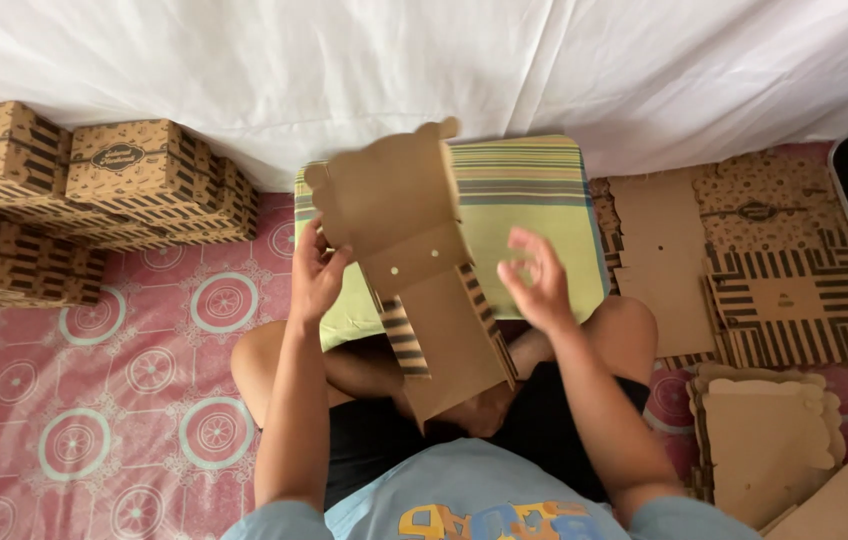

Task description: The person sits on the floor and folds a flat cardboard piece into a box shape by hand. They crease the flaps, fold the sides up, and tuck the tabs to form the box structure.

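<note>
Head view, looking down at crossed legs on a pink patterned floor mat [94, 400]: across the top of the frame I see a white sheet [444, 60] hanging down, the largest thing in the picture. Below it, at centre, a green striped cushion [534, 200] lies in front of the knees. At centre frame I hold a flat cardboard box blank [424, 270], plain brown side up, striped print showing along its folded side flaps. It is lifted off the lap and tilted, its scalloped end toward the sheet, likely so the creases face me.

My left hand [316, 272] is closed on the blank's left edge, thumb on top and fingers behind. My right hand [541, 280] is spread and loosely curled just beside the right edge; it grips nothing, and I cannot tell whether a fingertip touches the card.

At upper left, finished printed boxes [94, 180] stand stacked against the sheet. At right, a pile of unfolded blanks [744, 260] lies flat, with scalloped cardboard pieces [769, 440] stacked at lower right. My own forearms and the raised blank hide most of the lap.
</note>
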